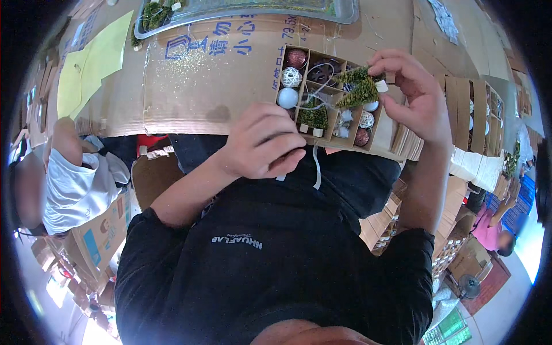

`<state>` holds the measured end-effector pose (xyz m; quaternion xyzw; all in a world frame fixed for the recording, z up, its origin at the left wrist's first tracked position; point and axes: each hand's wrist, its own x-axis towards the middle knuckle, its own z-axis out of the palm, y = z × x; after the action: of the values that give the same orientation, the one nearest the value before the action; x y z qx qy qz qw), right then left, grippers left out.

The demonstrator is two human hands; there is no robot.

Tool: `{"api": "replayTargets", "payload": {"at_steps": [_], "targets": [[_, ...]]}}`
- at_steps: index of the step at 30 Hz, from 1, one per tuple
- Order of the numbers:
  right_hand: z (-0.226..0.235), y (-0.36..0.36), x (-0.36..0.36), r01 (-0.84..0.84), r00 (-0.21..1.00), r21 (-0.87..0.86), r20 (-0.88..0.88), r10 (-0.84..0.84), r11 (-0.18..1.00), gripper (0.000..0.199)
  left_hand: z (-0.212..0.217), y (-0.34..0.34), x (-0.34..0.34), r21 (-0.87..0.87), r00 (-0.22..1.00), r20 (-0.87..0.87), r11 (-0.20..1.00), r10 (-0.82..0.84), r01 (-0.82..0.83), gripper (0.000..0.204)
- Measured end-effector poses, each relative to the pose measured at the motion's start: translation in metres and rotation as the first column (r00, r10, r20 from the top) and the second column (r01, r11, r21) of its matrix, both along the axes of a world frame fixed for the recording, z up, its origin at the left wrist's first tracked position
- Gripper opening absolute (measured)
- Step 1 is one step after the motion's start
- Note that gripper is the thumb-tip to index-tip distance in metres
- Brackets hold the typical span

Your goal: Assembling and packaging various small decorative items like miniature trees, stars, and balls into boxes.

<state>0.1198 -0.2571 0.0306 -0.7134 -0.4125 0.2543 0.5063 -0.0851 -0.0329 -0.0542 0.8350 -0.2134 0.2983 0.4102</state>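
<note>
A divided cardboard box [326, 138] lies in front of me. In its compartments are a brown glitter ball [296, 58], a white woven ball [291, 77], a pale blue ball [287, 98], dark ornaments and small green bottle-brush trees [313, 118]. Over the box's right side, my right hand [417, 95] pinches miniature Christmas trees [359, 89] with white bases between fingers and thumb. My left hand [264, 141] is closed at the box's near left corner, fingers curled and overlapping its edge. Whatever those fingers hold, if anything, is hidden.
Cardboard with gold glitter covers the table [201, 92]. A clear tray [247, 26] stands at the far side, and a yellow sheet [95, 66] lies left. More divided boxes [480, 115] sit at right. A person in white [86, 178] is at left, another in pink [489, 227] far right.
</note>
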Motion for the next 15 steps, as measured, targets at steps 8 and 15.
{"api": "replayTargets", "payload": {"at_steps": [8,15], "targets": [[0.031,0.022,0.000,-0.366,0.888,-0.088,0.265,0.376,0.926,0.028,0.064,-0.001,0.070,-0.637,0.599,-0.596,0.769,-0.536,0.054,0.080],[0.003,0.023,-0.023,0.245,0.888,0.104,0.374,-0.266,0.964,0.040,0.037,-0.013,0.094,-0.796,0.458,-0.596,0.560,-0.659,-0.230,0.036]]}}
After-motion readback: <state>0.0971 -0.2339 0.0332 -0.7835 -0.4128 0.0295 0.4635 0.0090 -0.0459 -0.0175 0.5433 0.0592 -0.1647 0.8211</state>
